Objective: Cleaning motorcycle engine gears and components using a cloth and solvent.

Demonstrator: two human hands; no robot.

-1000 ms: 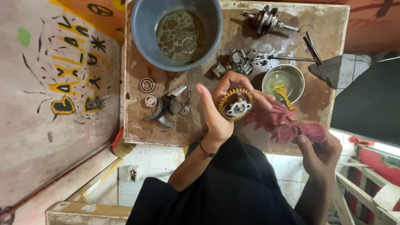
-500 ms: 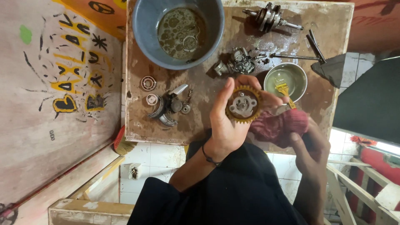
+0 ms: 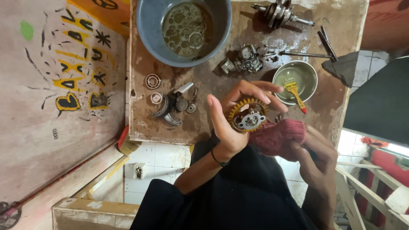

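Toothed gear (image 3: 248, 116) gripped in closed left hand (image 3: 232, 117) above table (image 3: 204, 81); red cloth (image 3: 279, 135) clutched in closed right hand (image 3: 317, 157).

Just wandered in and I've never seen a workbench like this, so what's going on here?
A person holds a round yellow-toothed gear with a grey metal centre in the left hand, above the edge of a stained wooden bench. The right hand presses a red knitted rag against it. On the bench sit a grey-blue basin of murky liquid, a small bowl with a yellow brush, and loose metal engine parts.
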